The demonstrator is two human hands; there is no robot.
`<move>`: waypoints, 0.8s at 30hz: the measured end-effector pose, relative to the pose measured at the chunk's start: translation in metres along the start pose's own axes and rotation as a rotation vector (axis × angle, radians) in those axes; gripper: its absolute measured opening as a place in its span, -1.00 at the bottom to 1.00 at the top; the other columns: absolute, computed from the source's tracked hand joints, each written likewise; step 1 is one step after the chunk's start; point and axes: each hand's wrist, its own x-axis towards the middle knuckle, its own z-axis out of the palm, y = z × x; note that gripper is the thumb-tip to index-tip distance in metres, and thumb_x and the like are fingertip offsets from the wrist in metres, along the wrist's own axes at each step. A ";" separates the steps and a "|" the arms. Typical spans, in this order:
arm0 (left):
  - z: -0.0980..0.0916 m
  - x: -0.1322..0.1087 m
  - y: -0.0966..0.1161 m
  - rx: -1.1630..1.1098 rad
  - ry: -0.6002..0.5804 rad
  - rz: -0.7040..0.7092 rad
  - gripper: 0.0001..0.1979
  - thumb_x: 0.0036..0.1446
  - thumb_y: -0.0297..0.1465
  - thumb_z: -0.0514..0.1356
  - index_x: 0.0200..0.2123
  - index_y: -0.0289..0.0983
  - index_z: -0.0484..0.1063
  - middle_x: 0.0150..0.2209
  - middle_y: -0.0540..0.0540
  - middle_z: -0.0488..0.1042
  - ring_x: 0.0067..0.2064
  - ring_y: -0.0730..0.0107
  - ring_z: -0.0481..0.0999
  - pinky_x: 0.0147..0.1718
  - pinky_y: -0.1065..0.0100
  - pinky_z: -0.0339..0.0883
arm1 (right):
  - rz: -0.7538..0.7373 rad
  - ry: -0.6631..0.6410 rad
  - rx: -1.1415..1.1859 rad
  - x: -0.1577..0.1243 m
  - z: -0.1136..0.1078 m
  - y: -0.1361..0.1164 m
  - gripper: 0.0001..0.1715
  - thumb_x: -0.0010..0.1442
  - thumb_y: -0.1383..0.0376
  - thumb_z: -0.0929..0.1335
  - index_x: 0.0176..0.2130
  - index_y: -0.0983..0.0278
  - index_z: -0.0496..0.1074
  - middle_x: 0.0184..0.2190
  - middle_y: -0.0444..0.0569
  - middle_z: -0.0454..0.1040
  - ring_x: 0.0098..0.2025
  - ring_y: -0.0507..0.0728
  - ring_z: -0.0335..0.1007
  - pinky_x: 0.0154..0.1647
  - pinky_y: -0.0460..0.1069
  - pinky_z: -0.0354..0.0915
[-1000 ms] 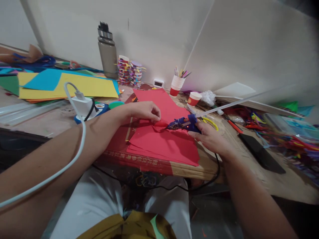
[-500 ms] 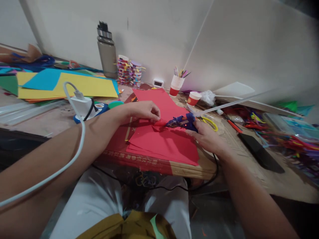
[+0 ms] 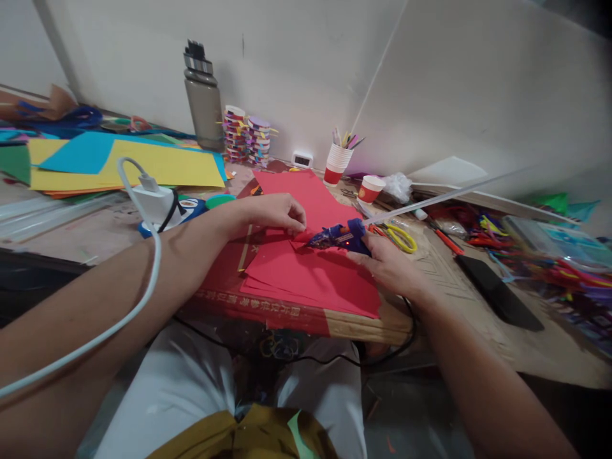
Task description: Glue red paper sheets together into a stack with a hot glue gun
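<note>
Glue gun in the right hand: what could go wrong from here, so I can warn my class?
The glue gun has its tip close to the left hand, so a slip could burn that hand if the gun is hot. Stray glue might mark the red sheets underneath. The black cord, hanging in a loop, could snag.

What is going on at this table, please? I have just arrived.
The right hand grips a blue glue gun, and a long clear stick sticks out of its back. The left hand pinches a small red piece, with the gun's nozzle right at it; whether they touch is unclear. Red paper sheets lie underneath. A grey bottle stands farther back.
</note>
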 end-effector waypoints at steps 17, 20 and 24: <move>0.001 -0.002 0.002 0.002 -0.012 0.002 -0.82 0.01 -0.34 0.17 -0.39 -0.29 0.53 -0.44 -0.03 0.54 -0.40 0.45 0.46 -0.40 0.46 0.18 | -0.112 -0.067 -0.015 0.024 -0.011 0.000 -0.69 0.19 0.19 0.29 -0.13 0.28 0.47 -0.21 -0.01 0.54 -0.22 0.20 0.43 -0.19 0.02 0.31; 0.001 -0.001 0.001 -0.012 -0.014 -0.017 -0.80 0.02 -0.31 0.17 -0.38 -0.30 0.52 -0.43 -0.05 0.55 -0.39 0.44 0.46 -0.37 0.45 0.19 | -0.134 -0.081 0.002 0.025 -0.012 0.000 -0.69 0.18 0.19 0.30 -0.12 0.23 0.48 -0.21 -0.03 0.54 -0.22 0.20 0.42 -0.18 0.04 0.31; 0.001 -0.001 0.001 -0.015 -0.021 -0.034 -0.80 0.01 -0.31 0.18 -0.38 -0.30 0.52 -0.42 -0.05 0.55 -0.38 0.43 0.46 -0.37 0.44 0.19 | -0.149 -0.101 0.034 0.024 -0.007 0.003 -0.68 0.19 0.19 0.28 -0.09 0.23 0.46 -0.17 -0.01 0.53 -0.18 0.22 0.42 -0.14 0.06 0.30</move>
